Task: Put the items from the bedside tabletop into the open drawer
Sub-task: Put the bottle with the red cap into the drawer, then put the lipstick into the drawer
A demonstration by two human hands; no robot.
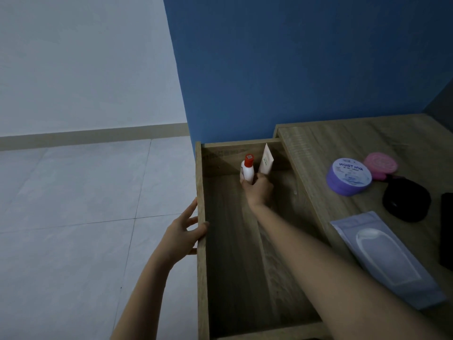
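Note:
The open wooden drawer is pulled out to the left of the bedside tabletop. My right hand reaches deep into it and grips a white bottle with a red cap, held upright at the drawer's far end. A white tube stands beside it against the back wall. My left hand rests on the drawer's left wall, fingers spread. On the tabletop lie a purple round jar, a pink round item, a black pouch and a flat pale blue packet.
A dark flat object lies at the right edge of the tabletop. A blue wall rises behind the furniture. Light floor tiles spread out to the left of the drawer.

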